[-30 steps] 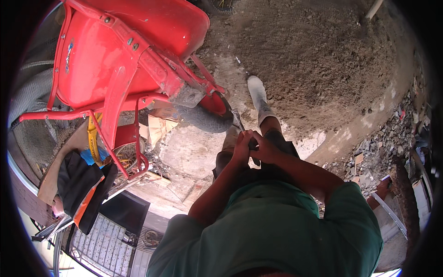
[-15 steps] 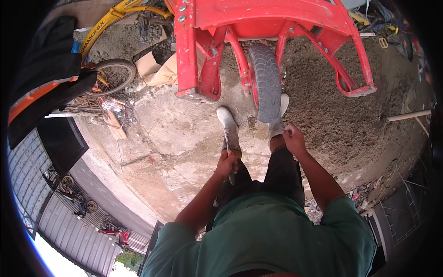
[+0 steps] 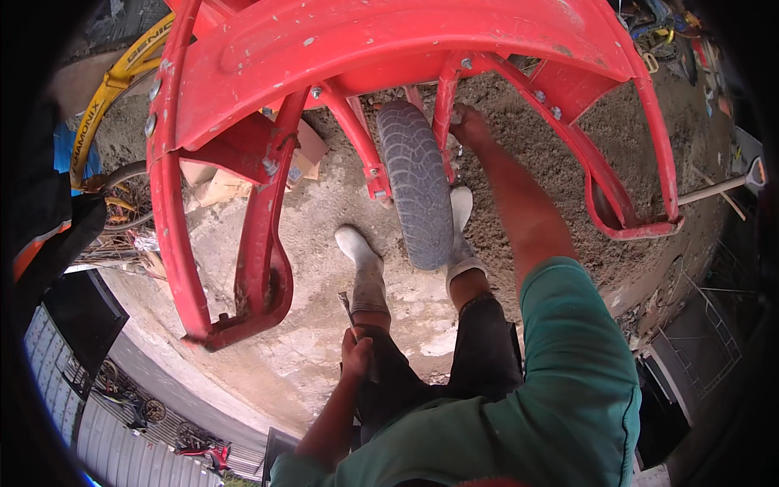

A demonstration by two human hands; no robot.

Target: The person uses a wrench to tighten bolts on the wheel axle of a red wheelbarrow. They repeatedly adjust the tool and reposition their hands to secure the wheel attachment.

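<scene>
A red wheelbarrow (image 3: 324, 45) is tipped up in front of me, its black tyre (image 3: 416, 187) hanging toward my boots. My left hand (image 3: 357, 353) is wrapped round a slim metal wrench (image 3: 347, 310) beside my left knee, its head pointing away from me. Stretched forward, my right hand (image 3: 472, 128) is beside the red wheel strut (image 3: 445, 105) on the right of the tyre. Its fingers are curled; what they pinch, if anything, is too small to name. Bolts show on the struts, one of them a bolt (image 3: 466, 62) at the strut's top.
Bent red legs (image 3: 266, 268) of the wheelbarrow stick out on both sides. Loose dark soil (image 3: 544, 195) covers the ground at right, with a shovel handle (image 3: 714, 190) across it. A yellow bicycle frame (image 3: 105, 97) and cardboard (image 3: 223, 185) lie at left.
The wheelbarrow looks closer and fills more of the view. My right hand has gone from beside my knee forward to the wheel strut. My left hand has lowered toward me, still holding the wrench.
</scene>
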